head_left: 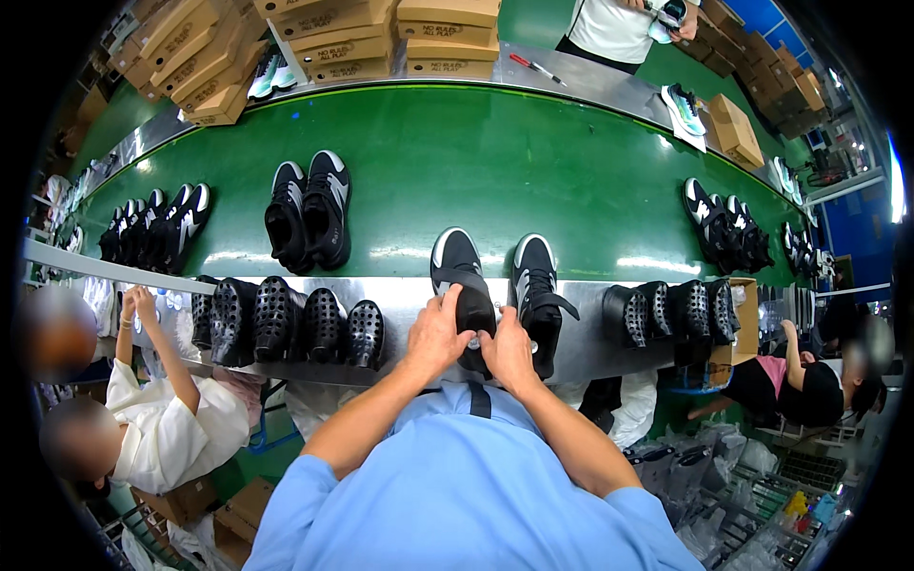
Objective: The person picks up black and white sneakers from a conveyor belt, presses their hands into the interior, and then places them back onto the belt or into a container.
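Observation:
On the metal ledge in front of me, a black sneaker [457, 249] with a pale toe points away from me. My left hand [436, 333] grips its left side, the thumb at the heel end. From the right, my right hand [509, 350] closes on the same heel, its thumb close to the left one. Between the hands, a smooth black piece [475, 312] fills the shoe's opening; I cannot tell whether it is a tongue or an insert. Beside it on the right stands the matching sneaker [535, 271], its strap loose, touched by neither hand.
Black perforated shoe forms stand left [274, 319] and right [693, 312] along the ledge [409, 290]. Pairs of sneakers [309, 209] sit on the green surface [428, 143]. Shoe boxes [447, 38] are stacked beyond. Co-workers [176, 428] are at the left, right and far side.

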